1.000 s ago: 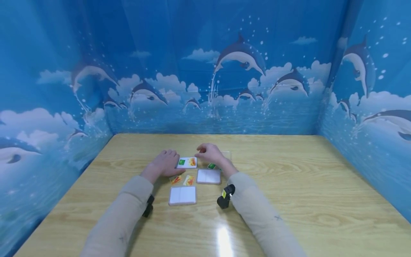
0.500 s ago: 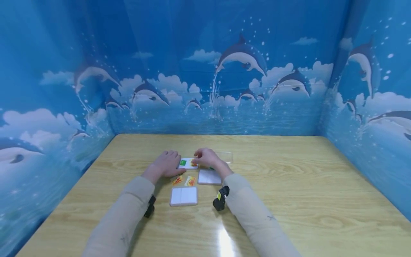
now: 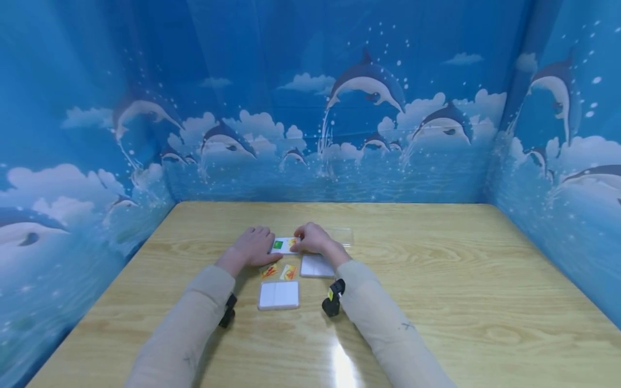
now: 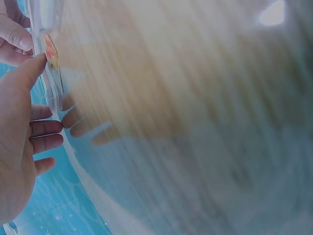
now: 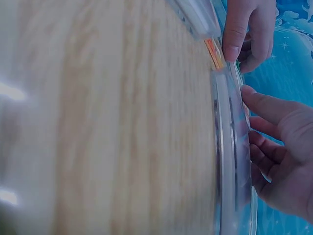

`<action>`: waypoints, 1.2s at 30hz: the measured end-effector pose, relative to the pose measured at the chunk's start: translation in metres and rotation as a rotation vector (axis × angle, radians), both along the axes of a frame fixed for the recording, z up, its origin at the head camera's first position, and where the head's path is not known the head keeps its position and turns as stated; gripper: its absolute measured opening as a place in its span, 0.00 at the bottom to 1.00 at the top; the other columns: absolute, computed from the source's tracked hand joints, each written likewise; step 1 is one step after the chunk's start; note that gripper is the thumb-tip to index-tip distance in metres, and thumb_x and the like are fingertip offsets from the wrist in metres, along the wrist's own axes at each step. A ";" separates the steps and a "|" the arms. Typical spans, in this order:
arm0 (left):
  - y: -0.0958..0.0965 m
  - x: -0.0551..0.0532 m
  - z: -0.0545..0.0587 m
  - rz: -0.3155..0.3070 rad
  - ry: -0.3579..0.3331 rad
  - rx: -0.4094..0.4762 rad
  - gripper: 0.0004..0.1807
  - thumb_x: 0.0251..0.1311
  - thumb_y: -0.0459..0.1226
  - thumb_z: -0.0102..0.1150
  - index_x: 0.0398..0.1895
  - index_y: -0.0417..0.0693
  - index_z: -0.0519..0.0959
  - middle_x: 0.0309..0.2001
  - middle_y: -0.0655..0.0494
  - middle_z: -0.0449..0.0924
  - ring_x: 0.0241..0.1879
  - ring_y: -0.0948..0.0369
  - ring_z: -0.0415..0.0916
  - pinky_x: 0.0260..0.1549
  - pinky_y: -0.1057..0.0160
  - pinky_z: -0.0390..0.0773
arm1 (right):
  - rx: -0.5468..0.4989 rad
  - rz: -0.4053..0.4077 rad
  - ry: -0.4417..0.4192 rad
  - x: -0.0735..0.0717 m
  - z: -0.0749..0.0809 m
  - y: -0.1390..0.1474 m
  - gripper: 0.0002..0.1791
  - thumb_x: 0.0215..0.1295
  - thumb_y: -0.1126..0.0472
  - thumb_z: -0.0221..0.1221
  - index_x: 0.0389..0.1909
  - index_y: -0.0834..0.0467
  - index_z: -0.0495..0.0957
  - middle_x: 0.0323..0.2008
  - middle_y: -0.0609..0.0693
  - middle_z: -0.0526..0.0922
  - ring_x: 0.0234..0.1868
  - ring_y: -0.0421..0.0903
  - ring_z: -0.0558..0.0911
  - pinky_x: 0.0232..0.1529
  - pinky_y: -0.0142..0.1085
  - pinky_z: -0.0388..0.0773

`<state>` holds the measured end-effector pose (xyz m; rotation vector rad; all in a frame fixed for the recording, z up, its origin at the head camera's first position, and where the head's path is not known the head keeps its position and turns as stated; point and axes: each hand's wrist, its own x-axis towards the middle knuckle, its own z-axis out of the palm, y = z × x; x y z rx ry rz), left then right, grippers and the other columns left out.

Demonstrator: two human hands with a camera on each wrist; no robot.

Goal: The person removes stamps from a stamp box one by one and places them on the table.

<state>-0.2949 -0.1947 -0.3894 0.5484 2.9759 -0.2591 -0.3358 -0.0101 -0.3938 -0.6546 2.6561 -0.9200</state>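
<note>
A white picture card (image 3: 285, 250) with a green and an orange picture on it lies toward the back of the table. My left hand (image 3: 250, 247) rests at its left end, fingers extended and thumb along the near edge. At the right end, my right hand (image 3: 314, 238) holds the card between thumb and curled fingers, partly covering the orange picture. The right wrist view shows the right thumb (image 5: 266, 105) behind a clear-edged case that hides part of the grip. Two small orange picture pieces (image 3: 288, 272) lie just in front of the card.
Two white rectangular cases lie nearer me, one case (image 3: 278, 296) in front and another case (image 3: 317, 266) under the right wrist. A clear plastic cover (image 3: 342, 236) lies behind the right hand. Dolphin-printed curtains (image 3: 310, 108) border the wooden table (image 3: 436, 258).
My right hand has moved slightly left and down onto the right end of the picture card. Its wrist now hides the small green piece seen earlier. The left hand stays in place.
</note>
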 end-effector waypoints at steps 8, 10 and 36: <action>0.000 0.001 0.001 -0.001 -0.003 0.007 0.35 0.61 0.59 0.46 0.56 0.37 0.69 0.54 0.41 0.69 0.56 0.47 0.65 0.57 0.45 0.61 | 0.019 -0.006 0.015 -0.001 -0.002 -0.001 0.26 0.55 0.53 0.65 0.54 0.58 0.75 0.43 0.50 0.78 0.43 0.44 0.75 0.47 0.37 0.73; 0.000 0.000 0.000 0.003 -0.002 0.007 0.36 0.61 0.59 0.46 0.57 0.37 0.69 0.54 0.41 0.69 0.56 0.46 0.65 0.58 0.45 0.60 | 0.018 -0.005 0.014 -0.002 -0.002 -0.001 0.25 0.55 0.53 0.65 0.53 0.58 0.75 0.42 0.49 0.78 0.41 0.44 0.75 0.45 0.36 0.73; 0.002 -0.001 0.001 0.024 -0.008 0.021 0.33 0.61 0.59 0.47 0.53 0.40 0.72 0.51 0.43 0.71 0.53 0.48 0.67 0.57 0.47 0.62 | 0.085 0.010 0.083 -0.008 -0.002 0.002 0.22 0.58 0.54 0.63 0.51 0.60 0.75 0.42 0.51 0.77 0.41 0.45 0.75 0.44 0.37 0.73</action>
